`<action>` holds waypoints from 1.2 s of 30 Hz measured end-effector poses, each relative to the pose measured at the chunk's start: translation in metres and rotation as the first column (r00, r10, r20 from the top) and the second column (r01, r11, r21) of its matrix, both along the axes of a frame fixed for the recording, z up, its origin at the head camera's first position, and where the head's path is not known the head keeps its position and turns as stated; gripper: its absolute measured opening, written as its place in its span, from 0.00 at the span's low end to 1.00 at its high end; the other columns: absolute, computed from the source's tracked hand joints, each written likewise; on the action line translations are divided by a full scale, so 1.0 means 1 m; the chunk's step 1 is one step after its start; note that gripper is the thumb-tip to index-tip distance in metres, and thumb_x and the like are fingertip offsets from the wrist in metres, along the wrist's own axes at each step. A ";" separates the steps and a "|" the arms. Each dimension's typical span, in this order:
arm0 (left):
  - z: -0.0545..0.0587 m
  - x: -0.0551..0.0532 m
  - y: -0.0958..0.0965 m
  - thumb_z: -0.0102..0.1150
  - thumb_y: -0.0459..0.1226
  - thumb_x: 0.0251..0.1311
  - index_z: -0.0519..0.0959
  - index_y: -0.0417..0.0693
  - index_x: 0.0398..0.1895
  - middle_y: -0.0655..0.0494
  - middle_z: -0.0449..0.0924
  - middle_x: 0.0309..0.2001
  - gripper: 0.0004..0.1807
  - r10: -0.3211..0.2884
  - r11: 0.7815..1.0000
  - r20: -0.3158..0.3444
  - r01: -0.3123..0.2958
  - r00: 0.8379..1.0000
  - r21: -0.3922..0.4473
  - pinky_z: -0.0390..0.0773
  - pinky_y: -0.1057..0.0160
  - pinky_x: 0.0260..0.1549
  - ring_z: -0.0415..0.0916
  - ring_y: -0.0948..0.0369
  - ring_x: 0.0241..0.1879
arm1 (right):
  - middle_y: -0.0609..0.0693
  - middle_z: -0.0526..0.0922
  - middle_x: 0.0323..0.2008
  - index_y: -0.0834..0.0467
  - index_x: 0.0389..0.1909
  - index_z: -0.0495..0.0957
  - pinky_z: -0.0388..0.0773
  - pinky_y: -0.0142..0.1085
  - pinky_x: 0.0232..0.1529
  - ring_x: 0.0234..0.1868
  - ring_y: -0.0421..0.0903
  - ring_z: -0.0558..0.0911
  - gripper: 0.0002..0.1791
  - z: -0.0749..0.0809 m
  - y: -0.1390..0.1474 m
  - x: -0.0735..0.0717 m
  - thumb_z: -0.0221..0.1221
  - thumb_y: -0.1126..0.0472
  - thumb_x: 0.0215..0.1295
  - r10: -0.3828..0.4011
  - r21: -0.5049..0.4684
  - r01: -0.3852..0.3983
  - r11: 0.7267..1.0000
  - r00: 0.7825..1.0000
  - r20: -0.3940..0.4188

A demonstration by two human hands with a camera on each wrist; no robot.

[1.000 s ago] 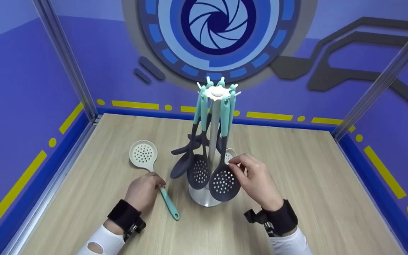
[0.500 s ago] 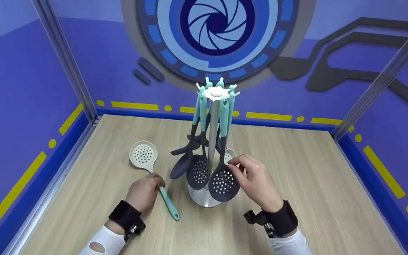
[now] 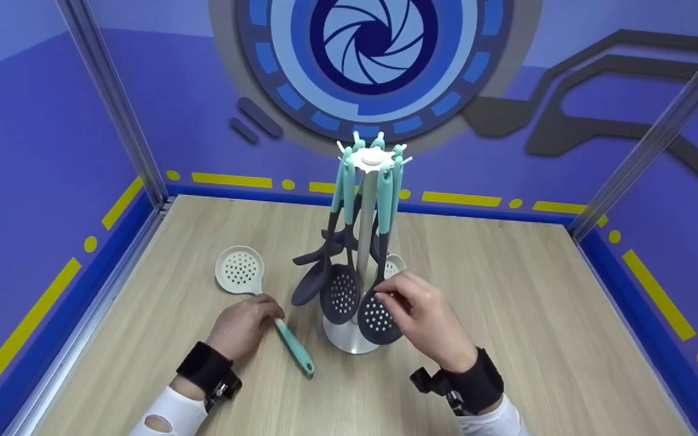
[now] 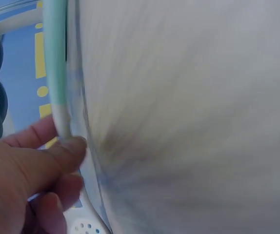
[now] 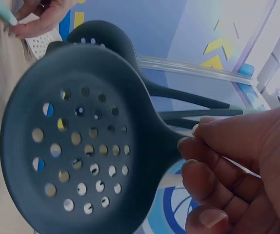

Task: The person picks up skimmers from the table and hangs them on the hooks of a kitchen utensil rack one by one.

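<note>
A white skimmer with a mint handle lies slanted low over the table. My left hand pinches its neck between thumb and fingers; the left wrist view shows the handle above the thumb. Kitchen utensils with mint handles hang from a metal rotating stand. My right hand, fingers bent and tips together, is at the upper part of a hanging black skimmer. Its fingertips overlap the neck in the right wrist view, where the perforated bowl is large. Whether they grip it is unclear.
A second black skimmer and a black ladle-like utensil hang at the left of the stand. Behind my right hand a white perforated head shows. The stand's round base rests on the wooden table; printed panels surround it.
My right hand has shifted left and slightly down, across the black skimmer. In my left hand the white skimmer has turned a little, its bowl moving left and down, its handle end right.
</note>
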State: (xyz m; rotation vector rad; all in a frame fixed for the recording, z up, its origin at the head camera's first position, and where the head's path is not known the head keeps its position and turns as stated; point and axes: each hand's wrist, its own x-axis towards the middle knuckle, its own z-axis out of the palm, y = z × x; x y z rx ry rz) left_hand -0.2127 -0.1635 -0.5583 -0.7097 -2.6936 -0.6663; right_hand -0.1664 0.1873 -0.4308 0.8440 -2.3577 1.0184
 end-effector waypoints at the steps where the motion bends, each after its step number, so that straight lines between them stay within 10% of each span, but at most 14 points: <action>1: 0.001 0.000 -0.001 0.73 0.28 0.58 0.89 0.57 0.37 0.65 0.86 0.43 0.12 -0.007 1.000 0.005 0.007 1.000 0.007 0.85 0.59 0.42 0.85 0.62 0.43 | 0.41 0.85 0.42 0.53 0.44 0.85 0.83 0.30 0.40 0.41 0.35 0.82 0.07 0.000 -0.002 0.001 0.66 0.67 0.71 0.011 0.003 -0.011 1.000 1.000 0.000; 11: 0.027 0.008 -0.006 0.73 0.33 0.62 0.89 0.60 0.45 0.68 0.87 0.47 0.12 -0.078 0.992 -0.067 0.084 0.995 0.096 0.86 0.59 0.48 0.85 0.66 0.48 | 0.44 0.82 0.56 0.52 0.55 0.84 0.84 0.32 0.53 0.56 0.37 0.83 0.11 -0.006 -0.017 0.008 0.63 0.61 0.75 0.030 0.093 -0.032 0.995 0.999 0.024; 22: 0.062 0.026 0.001 0.72 0.34 0.64 0.85 0.58 0.52 0.67 0.86 0.45 0.16 -0.114 0.970 -0.173 0.147 0.978 0.195 0.82 0.69 0.31 0.79 0.73 0.36 | 0.57 0.74 0.70 0.55 0.68 0.78 0.86 0.29 0.48 0.62 0.48 0.82 0.22 -0.014 -0.032 0.012 0.64 0.60 0.74 0.009 0.154 -0.012 0.988 1.000 0.025; 36: 0.108 0.041 0.026 0.74 0.34 0.62 0.84 0.53 0.51 0.61 0.85 0.40 0.15 -0.046 0.940 -0.265 0.132 0.963 0.314 0.78 0.73 0.25 0.74 0.72 0.30 | 0.52 0.77 0.68 0.53 0.63 0.81 0.86 0.41 0.56 0.62 0.48 0.84 0.19 -0.020 -0.040 0.014 0.63 0.56 0.75 -0.174 0.305 0.204 0.930 0.977 -0.123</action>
